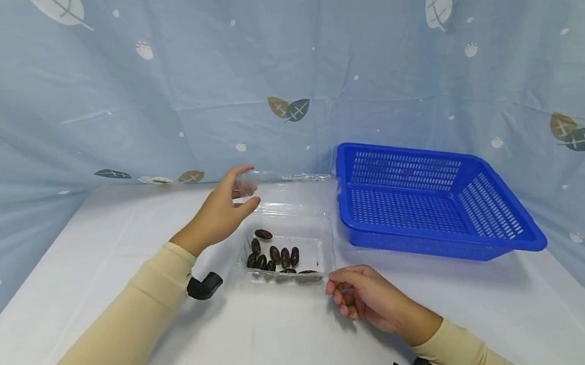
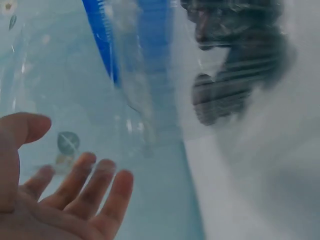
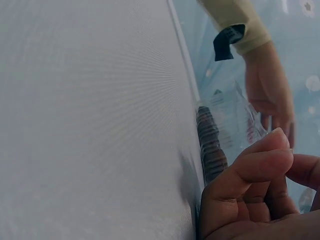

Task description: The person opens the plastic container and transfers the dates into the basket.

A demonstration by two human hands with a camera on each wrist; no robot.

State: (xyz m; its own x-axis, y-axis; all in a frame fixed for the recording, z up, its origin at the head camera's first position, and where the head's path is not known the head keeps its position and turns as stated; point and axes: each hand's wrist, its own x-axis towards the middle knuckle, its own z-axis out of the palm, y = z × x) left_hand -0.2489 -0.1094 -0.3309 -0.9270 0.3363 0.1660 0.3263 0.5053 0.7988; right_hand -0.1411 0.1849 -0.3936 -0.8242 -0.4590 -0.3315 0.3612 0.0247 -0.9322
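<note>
A clear plastic box (image 1: 324,246) with its lid (image 1: 294,193) raised at the back stands on the white table. Several dark brown, oval, date-like pieces (image 1: 285,257) lie in it, mostly towards the front and left; they look blurred through the plastic in the left wrist view. My left hand (image 1: 221,212) is beside the lid's left edge, thumb and fingers spread apart with nothing gripped between them. At the box's front right corner, my right hand (image 1: 368,297) pinches the rim between thumb and forefinger, its other fingers curled.
A blue perforated plastic basket (image 1: 415,231) stands just right of the box, with its inside bare. Behind the white-covered table (image 1: 227,357) hangs a light blue curtain (image 1: 230,49) with leaf prints.
</note>
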